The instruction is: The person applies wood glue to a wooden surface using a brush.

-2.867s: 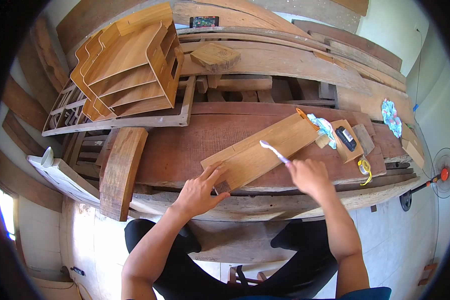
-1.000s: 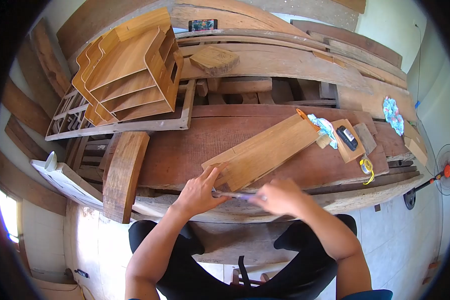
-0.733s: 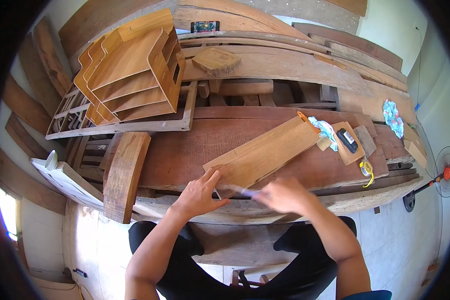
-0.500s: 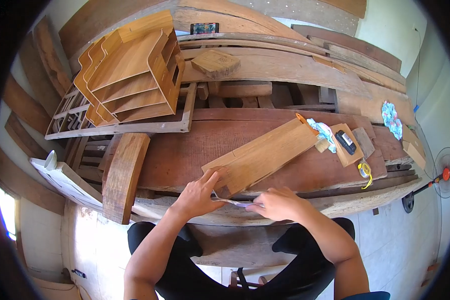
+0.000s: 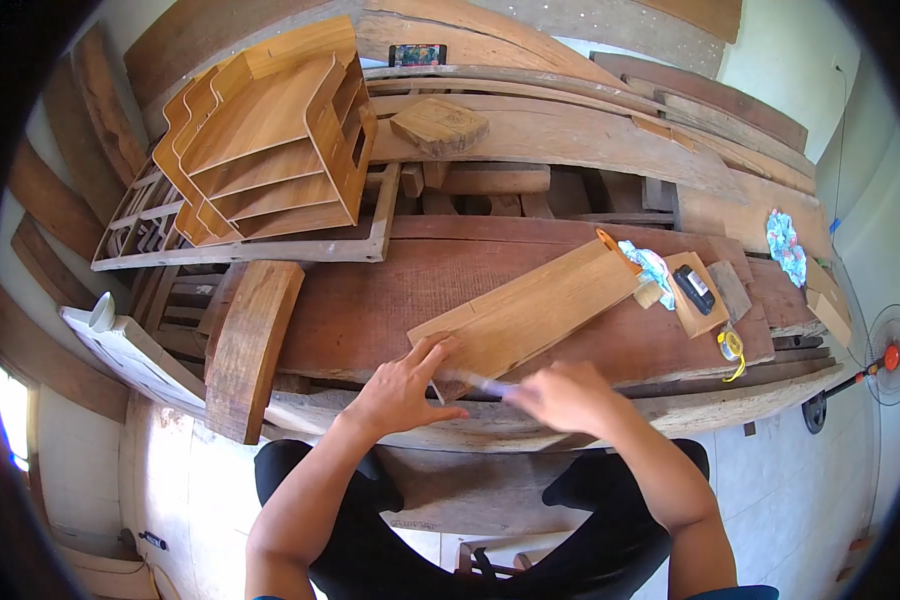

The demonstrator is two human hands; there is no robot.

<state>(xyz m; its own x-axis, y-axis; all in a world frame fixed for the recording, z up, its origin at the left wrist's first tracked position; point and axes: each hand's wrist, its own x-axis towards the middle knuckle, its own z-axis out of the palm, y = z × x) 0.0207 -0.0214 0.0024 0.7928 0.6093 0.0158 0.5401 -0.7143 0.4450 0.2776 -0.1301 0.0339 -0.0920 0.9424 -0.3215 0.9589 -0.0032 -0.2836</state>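
Observation:
A light wooden panel (image 5: 530, 312) lies slantwise on a broad reddish plank (image 5: 370, 300). My left hand (image 5: 402, 390) presses flat on the panel's near left corner, fingers spread. My right hand (image 5: 562, 397) grips a white toothbrush (image 5: 480, 381), motion-blurred, whose head end reaches the panel's near edge beside my left hand.
A tiered wooden tray rack (image 5: 270, 135) lies on a slatted frame (image 5: 240, 235) at back left. A thick board (image 5: 250, 345) sits left. At right are a patterned cloth (image 5: 654, 268), a small board with a black device (image 5: 694, 288) and a yellow tape measure (image 5: 730, 345). A fan (image 5: 885, 357) stands far right.
2.9 s ago my right hand held the toothbrush over the panel's top face. It has since come down to the near edge and strokes back and forth there. My left hand stays put.

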